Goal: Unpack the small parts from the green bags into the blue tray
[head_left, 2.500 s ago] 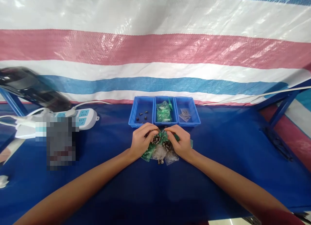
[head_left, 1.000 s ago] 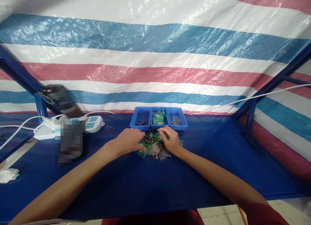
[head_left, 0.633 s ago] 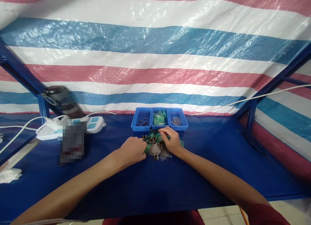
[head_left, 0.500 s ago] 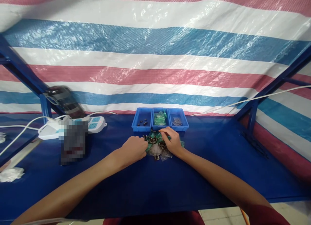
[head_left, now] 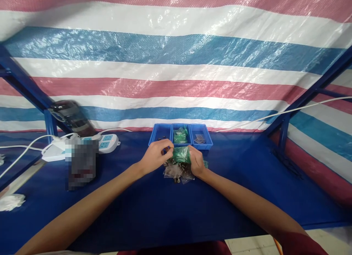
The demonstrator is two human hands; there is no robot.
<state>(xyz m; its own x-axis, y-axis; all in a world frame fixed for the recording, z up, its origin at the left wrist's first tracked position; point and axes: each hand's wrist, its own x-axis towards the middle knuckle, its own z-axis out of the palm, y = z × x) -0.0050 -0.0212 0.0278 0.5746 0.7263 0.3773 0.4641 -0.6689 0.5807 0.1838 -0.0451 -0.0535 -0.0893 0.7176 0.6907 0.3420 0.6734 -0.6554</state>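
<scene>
A green plastic packet (head_left: 181, 155) is stretched between my two hands, above a pile of small parts. Its right end is gripped by my right hand (head_left: 196, 161), fingers closed. At its left edge, my left hand (head_left: 158, 155) has thumb and forefinger pinched together. Under the packet lie small dark and brassy parts (head_left: 177, 180) mixed with crumpled clear plastic bags (head_left: 173, 171). Just behind my hands stand three joined blue bins: the left bin (head_left: 157, 128) with a few dark parts, the middle one with green packets (head_left: 180, 135), the right one with small clear bags (head_left: 199, 139).
On the left of the blue table (head_left: 154, 211) lie a white power strip (head_left: 108, 144), a blurred dark object (head_left: 82, 165) and white crumpled material (head_left: 12, 201). A dark bottle (head_left: 73, 117) leans by the frame post. Dark ties (head_left: 287, 163) lie at right; a striped sheet (head_left: 176, 69) hangs behind.
A green packet has come up from the pile into my hands. My left hand has risen slightly and turned, and my right hand has closed on the packet's right end.
</scene>
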